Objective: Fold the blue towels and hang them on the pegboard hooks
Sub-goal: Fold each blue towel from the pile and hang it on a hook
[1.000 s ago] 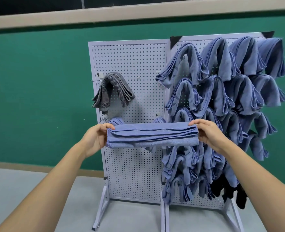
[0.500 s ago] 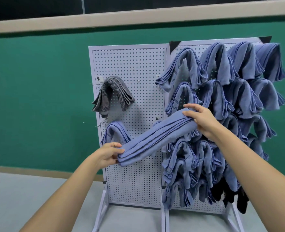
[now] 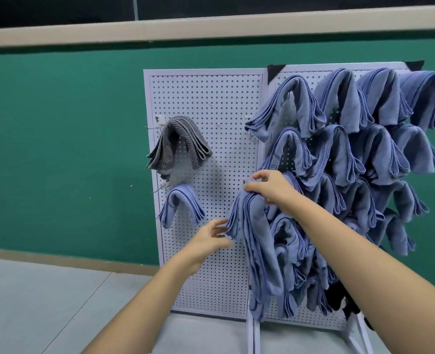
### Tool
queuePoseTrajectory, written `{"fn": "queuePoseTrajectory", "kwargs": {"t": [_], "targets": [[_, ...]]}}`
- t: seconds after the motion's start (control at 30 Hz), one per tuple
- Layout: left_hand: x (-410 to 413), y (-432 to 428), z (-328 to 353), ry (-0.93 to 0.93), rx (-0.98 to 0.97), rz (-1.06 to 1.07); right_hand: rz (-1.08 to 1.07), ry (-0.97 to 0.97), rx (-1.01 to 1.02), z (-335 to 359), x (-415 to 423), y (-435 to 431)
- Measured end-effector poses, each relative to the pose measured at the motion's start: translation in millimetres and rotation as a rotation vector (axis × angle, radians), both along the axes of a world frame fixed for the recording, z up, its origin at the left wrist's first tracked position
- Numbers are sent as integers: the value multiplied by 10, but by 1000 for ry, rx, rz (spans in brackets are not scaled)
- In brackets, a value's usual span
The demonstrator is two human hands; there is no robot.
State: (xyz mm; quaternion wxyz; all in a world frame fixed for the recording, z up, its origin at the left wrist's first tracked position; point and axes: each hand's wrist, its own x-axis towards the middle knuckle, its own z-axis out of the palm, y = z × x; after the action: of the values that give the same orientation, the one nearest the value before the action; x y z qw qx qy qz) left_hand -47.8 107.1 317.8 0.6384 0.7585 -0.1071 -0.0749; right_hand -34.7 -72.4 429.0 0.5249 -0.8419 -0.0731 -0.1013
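Right hand (image 3: 272, 191): fingers pinched on the top of the folded blue towel (image 3: 258, 251), held against the lower middle of the pegboard (image 3: 211, 111); the hook itself is hidden. Left hand (image 3: 208, 240): fingers apart, touching the towel's edge. Risk: nearly all the length hangs to one side; released so, it would likely slide off or unfold. Grey floor (image 3: 45, 302) below, green wall (image 3: 58, 149) behind.

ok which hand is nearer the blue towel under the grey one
Left. The left hand sits just below-right of the blue towel; the right hand is farther right, gripping the long towel.
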Motion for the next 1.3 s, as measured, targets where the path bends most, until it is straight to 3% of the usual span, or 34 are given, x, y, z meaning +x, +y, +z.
{"fn": "queuePoseTrajectory", "kwargs": {"t": [0.1, 0.23, 0.33, 0.43, 0.53, 0.6, 0.67, 0.73, 0.93, 1.17, 1.3], "targets": [[7, -157, -67, -64, 92, -9, 19, 17, 151, 29, -19, 94], [27, -259, -145, -298, 176, 247, 45, 23, 393, 112, -66, 106], [23, -222, -114, -428, 125, 422, 53, 35, 508, 129, -85, 47], [26, -110, -53, -434, 6, 456, 1, 70, 600, 61, -35, -89], [16, -11, 65, -464, 28, 455, -54, 178, 630, -105, 27, -294], [22, 21, 149, -463, 100, 453, -82, 263, 507, -269, 51, -437], [50, 16, 246, -459, 174, 477, -108, 267, 260, -422, 72, -536], [91, -35, 369, -459, 258, 513, -84, 161, 61, -455, 59, -533], [242, -349, 738, -518, 402, 529, 266, -70, -234, -244, -13, -181], [382, -497, 1001, -562, 456, 493, -73, -332, -744, -230, 284, -150], [596, -388, 922, -629, 554, 374, -175, -341, -746, -251, 451, -242]]}}
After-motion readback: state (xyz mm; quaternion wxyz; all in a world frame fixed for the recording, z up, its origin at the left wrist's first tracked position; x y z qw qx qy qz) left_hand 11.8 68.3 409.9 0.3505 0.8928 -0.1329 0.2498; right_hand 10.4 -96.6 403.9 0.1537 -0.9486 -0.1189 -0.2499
